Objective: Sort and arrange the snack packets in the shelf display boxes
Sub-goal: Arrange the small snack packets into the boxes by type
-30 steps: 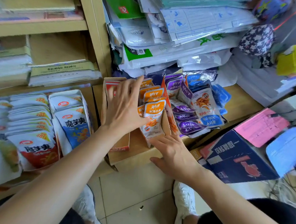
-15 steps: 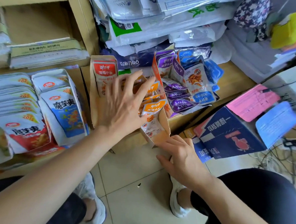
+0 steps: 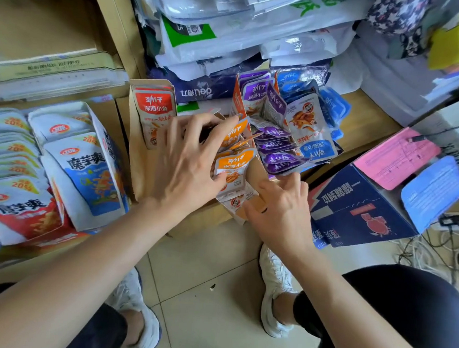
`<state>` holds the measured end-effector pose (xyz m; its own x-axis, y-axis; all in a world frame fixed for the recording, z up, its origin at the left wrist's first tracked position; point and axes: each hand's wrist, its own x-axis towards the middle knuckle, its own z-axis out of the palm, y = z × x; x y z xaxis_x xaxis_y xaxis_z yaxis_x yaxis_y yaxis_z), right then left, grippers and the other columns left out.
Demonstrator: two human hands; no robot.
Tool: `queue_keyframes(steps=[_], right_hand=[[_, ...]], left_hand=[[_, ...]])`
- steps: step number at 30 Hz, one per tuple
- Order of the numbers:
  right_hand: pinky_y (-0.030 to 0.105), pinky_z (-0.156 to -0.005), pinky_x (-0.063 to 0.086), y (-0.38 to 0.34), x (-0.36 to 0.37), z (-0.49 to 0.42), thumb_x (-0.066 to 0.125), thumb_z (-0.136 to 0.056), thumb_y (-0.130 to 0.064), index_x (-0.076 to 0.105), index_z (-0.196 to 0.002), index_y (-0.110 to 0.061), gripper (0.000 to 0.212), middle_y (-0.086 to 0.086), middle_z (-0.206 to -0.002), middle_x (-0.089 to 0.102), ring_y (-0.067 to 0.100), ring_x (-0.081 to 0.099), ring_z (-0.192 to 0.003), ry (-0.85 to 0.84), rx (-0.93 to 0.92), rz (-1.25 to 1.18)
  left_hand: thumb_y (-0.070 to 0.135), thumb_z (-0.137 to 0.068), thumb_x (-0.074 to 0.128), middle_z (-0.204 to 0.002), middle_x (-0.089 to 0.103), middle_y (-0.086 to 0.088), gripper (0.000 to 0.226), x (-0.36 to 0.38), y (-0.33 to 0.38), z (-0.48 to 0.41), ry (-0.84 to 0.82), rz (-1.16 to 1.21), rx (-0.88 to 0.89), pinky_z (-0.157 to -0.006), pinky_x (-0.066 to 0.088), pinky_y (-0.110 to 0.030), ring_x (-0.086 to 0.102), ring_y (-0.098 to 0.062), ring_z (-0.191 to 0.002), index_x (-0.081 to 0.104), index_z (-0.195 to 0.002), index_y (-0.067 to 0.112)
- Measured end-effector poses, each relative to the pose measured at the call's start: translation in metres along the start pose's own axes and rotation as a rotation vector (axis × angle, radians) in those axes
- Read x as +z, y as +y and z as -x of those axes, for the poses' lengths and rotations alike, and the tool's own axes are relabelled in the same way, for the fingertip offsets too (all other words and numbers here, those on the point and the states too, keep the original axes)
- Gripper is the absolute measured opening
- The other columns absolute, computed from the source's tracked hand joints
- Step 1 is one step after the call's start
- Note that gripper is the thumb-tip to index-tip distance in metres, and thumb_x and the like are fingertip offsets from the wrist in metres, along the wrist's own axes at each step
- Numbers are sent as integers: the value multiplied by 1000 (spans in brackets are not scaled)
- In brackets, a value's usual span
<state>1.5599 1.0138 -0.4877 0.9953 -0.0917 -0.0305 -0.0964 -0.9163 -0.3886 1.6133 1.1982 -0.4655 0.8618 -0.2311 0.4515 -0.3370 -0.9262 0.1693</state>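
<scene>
Head view: white shoes [image 3: 275,292] sit on the tiled floor [image 3: 212,267] below a low shelf [image 3: 366,120]. The right hand [image 3: 282,214] rests against the front of the cardboard box [image 3: 198,223], fingers loosely bent; whether its grip holds anything, I cannot tell. The left hand [image 3: 188,166] spreads over the orange packets [image 3: 233,163] standing in that box, its grip closed on them, thumb on the front one. Just right lie purple packets [image 3: 275,147], then blue packets [image 3: 316,149]. A red packet [image 3: 154,107] stands at the box's back, before stacked bags [image 3: 231,39].

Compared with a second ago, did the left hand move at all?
Yes. The left hand slid right, off the red packet it had covered, onto the orange packets.
</scene>
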Motion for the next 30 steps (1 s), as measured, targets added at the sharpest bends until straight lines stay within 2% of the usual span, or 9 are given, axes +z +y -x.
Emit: queue_keyframes(steps=[3,7,11,14,18,20,23,27,30], right_hand=[[39,-84,50,-1,2,-4,63,-84,-39,70,-98,-15,29,5,-116,49,28,47,-105,-153,92,-13],[31,-62,44,-2,8,-4,60,-81,-32,50,-66,-20,22,-1,-80,48,22,50,-72,-214,210,-210],[28,-56,36,-3,8,-5,64,-82,-28,52,-74,-16,18,-3,-66,46,20,46,-65,-270,267,-261],[21,-46,33,-3,6,-8,68,-83,-21,52,-68,-16,22,-5,-60,44,14,42,-55,-297,286,-316],[18,-45,32,-1,10,-8,70,-78,-8,61,-63,-12,17,-3,-60,43,13,36,-57,-191,272,-490],[17,-51,38,-1,12,-8,75,-74,-9,69,-74,-15,9,-5,-71,53,8,45,-59,-151,255,-522],[16,-53,45,-1,12,-8,76,-76,-15,76,-100,-15,25,4,-99,64,12,61,-82,-136,252,-439],[35,-61,53,-2,11,-2,61,-83,-25,70,-95,-15,18,0,-89,62,20,60,-78,-84,183,-229],[31,-56,43,-1,15,-8,59,-80,-27,58,-71,-16,14,-2,-73,52,20,53,-66,-155,249,-212]], left_hand=[[34,-72,75,-136,51,-6,83,0,1,1,11,4,-24,-95,41,-46,45,-33,-118,43,-148,29],[34,-73,72,-138,50,-5,81,2,4,4,21,-17,-46,-95,41,-49,45,-34,-120,42,-148,31],[33,-74,71,-141,50,-4,79,2,4,6,33,-30,-52,-94,40,-49,44,-34,-121,44,-148,31],[32,-75,70,-142,50,-4,78,0,4,8,33,-29,-53,-93,40,-48,45,-34,-122,43,-148,31],[30,-76,72,-142,51,-4,76,0,4,10,64,3,-44,-95,39,-43,46,-33,-121,45,-147,28],[30,-76,73,-142,51,-4,76,1,4,10,68,17,-33,-97,41,-43,45,-32,-121,45,-147,27],[32,-75,76,-141,50,-4,80,-1,4,10,60,15,-31,-96,41,-43,44,-32,-121,44,-148,27],[34,-72,79,-139,50,-4,84,-1,5,10,54,-5,-36,-93,40,-45,44,-33,-121,44,-148,28],[33,-71,80,-138,51,-4,84,-1,6,10,60,-9,-30,-93,40,-46,46,-34,-120,45,-147,27]])
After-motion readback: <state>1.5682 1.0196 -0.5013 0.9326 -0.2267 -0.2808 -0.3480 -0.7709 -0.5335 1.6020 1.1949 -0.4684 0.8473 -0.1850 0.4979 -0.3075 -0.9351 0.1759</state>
